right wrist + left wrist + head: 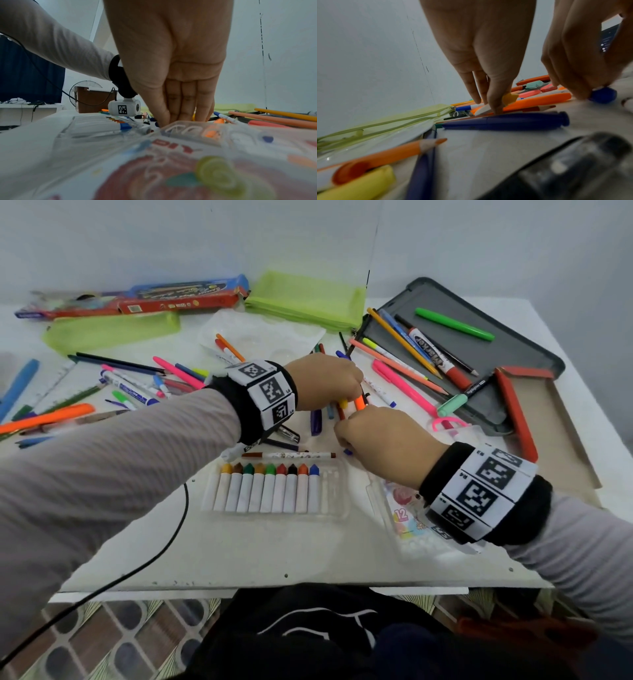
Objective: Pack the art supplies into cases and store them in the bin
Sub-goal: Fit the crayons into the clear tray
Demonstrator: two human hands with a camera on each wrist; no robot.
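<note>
Two hands are lowered, fingers down, into the loose pens at the middle of the white bench (308, 556). The left hand (323, 380) has its fingertips (494, 108) closed on a white crayon with a yellow tip (508, 99), which lies against an orange marker (537, 100) in the pile. The right hand (383, 445) has its grip closed around a small blue-tipped piece (603, 95) that is pressed to the bench surface; what that piece belongs to cannot be told.

Just in front of both hands a clear crayon tray (337, 491) lies on the bench, with nine white crayons (270, 491) set side by side in it, coloured tips pointing away, and free slots at its right end. A clear printed lid (404, 522) lies beside the tray, partly under the right wrist. A brown-capped marker (287, 455) lies along the far edge of the tray.

Further back to the right, an open grey case (507, 350) holds a green marker (454, 324) and several pencils and markers. Two green mesh pouches (305, 299) and flat red boxes (178, 299) are placed along the wall, and many more pens are scattered on the left side of the bench.
</note>
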